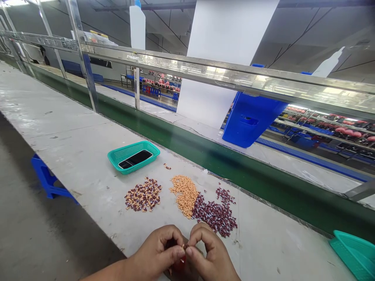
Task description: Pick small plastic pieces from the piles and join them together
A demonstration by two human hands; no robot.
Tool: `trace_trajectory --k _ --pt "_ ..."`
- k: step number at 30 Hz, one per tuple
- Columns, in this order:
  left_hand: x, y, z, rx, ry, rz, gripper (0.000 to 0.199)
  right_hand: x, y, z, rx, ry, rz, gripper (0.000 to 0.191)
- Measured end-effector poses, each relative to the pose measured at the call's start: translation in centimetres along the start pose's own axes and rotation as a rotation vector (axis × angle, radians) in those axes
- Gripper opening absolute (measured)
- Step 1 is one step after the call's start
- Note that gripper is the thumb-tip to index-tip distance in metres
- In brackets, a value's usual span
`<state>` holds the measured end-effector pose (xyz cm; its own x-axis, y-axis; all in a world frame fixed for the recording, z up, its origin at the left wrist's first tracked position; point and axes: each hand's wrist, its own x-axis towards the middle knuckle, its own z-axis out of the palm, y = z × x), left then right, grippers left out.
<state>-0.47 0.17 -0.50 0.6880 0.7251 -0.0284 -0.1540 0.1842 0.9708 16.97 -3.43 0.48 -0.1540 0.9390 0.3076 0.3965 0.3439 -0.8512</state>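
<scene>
1. The left hand [156, 253] and right hand [211, 253] pinch a small piece [183, 247] between their fingertips, just above the surface [73, 117].
2. Three loose piles remain ahead: a mixed pile [143, 195], an orange pile [184, 195], and a dark red pile [215, 214].
3. A teal basket [131, 147] holds a phone [135, 159].

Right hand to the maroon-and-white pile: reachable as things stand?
Probably yes. The right hand sits just short of the heap of small maroon-and-white pieces, and nothing stands between them on the scuffed white workbench. It is pinching a small dark item with the left hand, so it would likely need to let go first.
</scene>
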Motion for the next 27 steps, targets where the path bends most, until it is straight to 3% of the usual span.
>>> trace_trajectory --k 7,16,19,24,27 --pt "-0.2 0.2 -0.1 0.21 0.035 0.104 0.03 -0.2 -0.1 0.0 -0.046 -0.021 0.005 0.017" --pt "-0.4 1.4 -0.2 0.37 0.034 0.095 0.018 0.0 -1.1 0.0 -0.054 -0.066 0.032 0.013" --pt "-0.2 1.3 -0.2 0.293 0.016 0.038 0.02 0.0 -1.1 0.0 -0.021 -0.071 0.034 0.011" --pt "0.1 0.8 0.4 -0.075 0.012 -0.104 0.032 0.1 -0.6 -0.5 0.119 -0.068 0.071 0.01" --pt "0.3 0.5 0.5 -0.168 0.05 -0.183 0.036 0.1 0.3 -1.9 0.226 0.09 0.154 0.024"
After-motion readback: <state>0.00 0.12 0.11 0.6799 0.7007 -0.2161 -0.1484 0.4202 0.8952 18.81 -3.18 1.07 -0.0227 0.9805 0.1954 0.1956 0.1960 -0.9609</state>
